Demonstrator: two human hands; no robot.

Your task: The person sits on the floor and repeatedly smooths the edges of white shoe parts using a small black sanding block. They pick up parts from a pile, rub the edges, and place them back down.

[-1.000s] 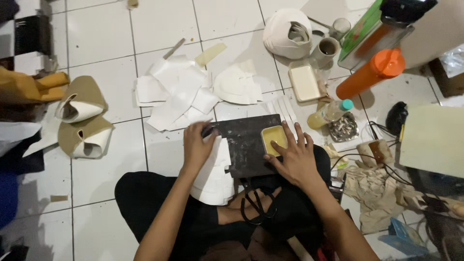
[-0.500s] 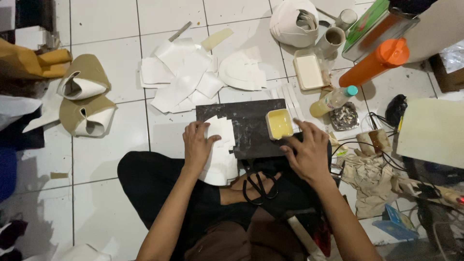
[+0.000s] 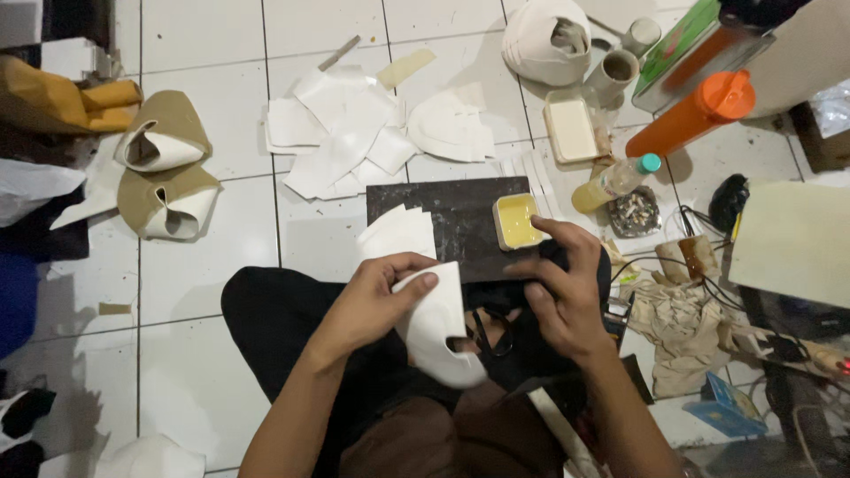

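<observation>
Your left hand [image 3: 376, 296] pinched a white curved cut piece [image 3: 438, 323], thumb on top and fingers beneath, holding it over your lap just below the near edge of the dark work board [image 3: 447, 217]. Your right hand [image 3: 562, 292] rested at the board's right near corner with its fingers loosely curled; its index finger touched the rim of a small tray of yellow glue [image 3: 516, 220] that sat on the board. A stack of white pieces [image 3: 398, 232] lay on the board's left edge. More white cutouts [image 3: 341, 142] were spread on the tiled floor [image 3: 204, 53] beyond the board. An orange bottle [image 3: 695, 111] lay to the right.
</observation>
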